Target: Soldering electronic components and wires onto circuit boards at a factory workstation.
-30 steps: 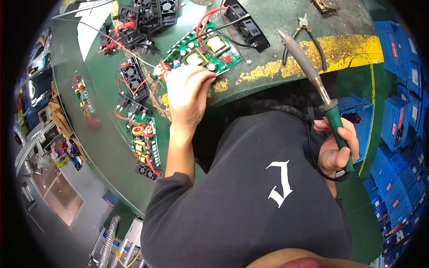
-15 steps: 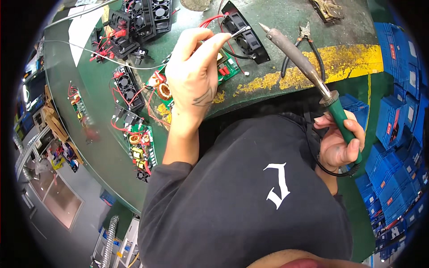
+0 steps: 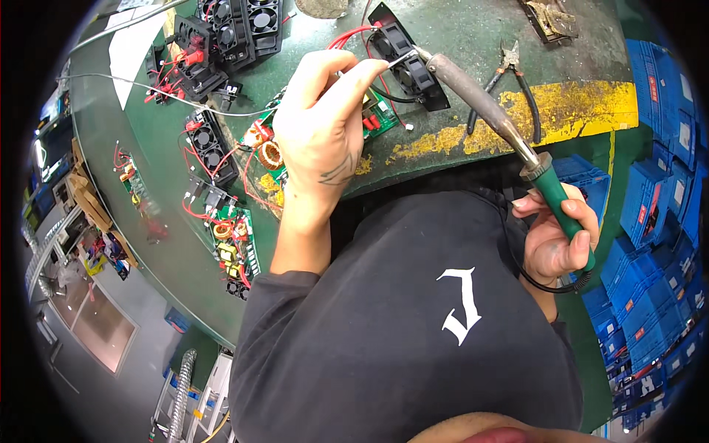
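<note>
Pinched between the thumb and fingers of my left hand (image 3: 321,122) is a grey solder wire (image 3: 173,97). It runs in from the far left, and a short thin end sticks out past my fingertips. My right hand (image 3: 557,232) is closed round the green handle of a soldering iron (image 3: 480,100). The iron's tip lies close to the wire end, in front of a black fan panel (image 3: 406,63) with red and black wires; I cannot tell if they touch. Beneath my left hand, partly hidden, lies a green circuit board (image 3: 380,118) with a copper coil (image 3: 270,155).
Orange-handled cutters (image 3: 508,81) lie on the green bench right of the fan panel. Several fan assemblies (image 3: 236,29) crowd the back left, with another wired board (image 3: 235,240) nearer. A brown block (image 3: 550,21) sits at the far right. Blue crates (image 3: 642,273) are stacked right of the bench.
The iron's tip has moved slightly left and down, nearer the wire end. My right hand has shifted a little left with it. My left hand has barely moved.
</note>
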A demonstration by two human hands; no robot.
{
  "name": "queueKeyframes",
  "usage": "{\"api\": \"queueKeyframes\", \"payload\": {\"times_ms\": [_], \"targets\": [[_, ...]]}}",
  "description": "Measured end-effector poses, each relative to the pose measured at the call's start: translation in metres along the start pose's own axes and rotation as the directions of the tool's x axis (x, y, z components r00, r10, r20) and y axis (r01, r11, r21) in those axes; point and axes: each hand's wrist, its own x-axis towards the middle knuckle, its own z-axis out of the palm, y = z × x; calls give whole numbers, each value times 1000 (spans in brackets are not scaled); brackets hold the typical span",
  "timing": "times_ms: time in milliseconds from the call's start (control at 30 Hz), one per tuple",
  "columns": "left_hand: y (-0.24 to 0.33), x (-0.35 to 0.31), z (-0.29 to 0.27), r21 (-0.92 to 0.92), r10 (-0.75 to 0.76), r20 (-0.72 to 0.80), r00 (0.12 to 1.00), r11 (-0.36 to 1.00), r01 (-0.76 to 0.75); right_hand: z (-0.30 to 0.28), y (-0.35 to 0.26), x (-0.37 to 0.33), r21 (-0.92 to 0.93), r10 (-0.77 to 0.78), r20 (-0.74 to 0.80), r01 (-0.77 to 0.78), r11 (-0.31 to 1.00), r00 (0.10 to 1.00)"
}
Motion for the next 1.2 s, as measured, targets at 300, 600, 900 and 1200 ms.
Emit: {"api": "queueKeyframes", "payload": {"times_ms": [300, 600, 900, 1200], "targets": [[-1, 0, 1, 32, 0, -3, 1000, 999, 0, 1, -2, -2, 22, 39, -2, -39, 999, 999], [1, -1, 1, 34, -4, 10, 1000, 999, 4, 1, -1, -5, 26, 42, -8, -42, 999, 999], [-3, -2, 2, 39, 7, -4, 1000, 999, -7, 1, 0, -5, 21, 35, -13, -35, 999, 999], [4, 2, -6, 117, -64, -7, 998, 991, 64, 2, -1, -4, 17, 15, 11, -16, 1000, 1000]]}}
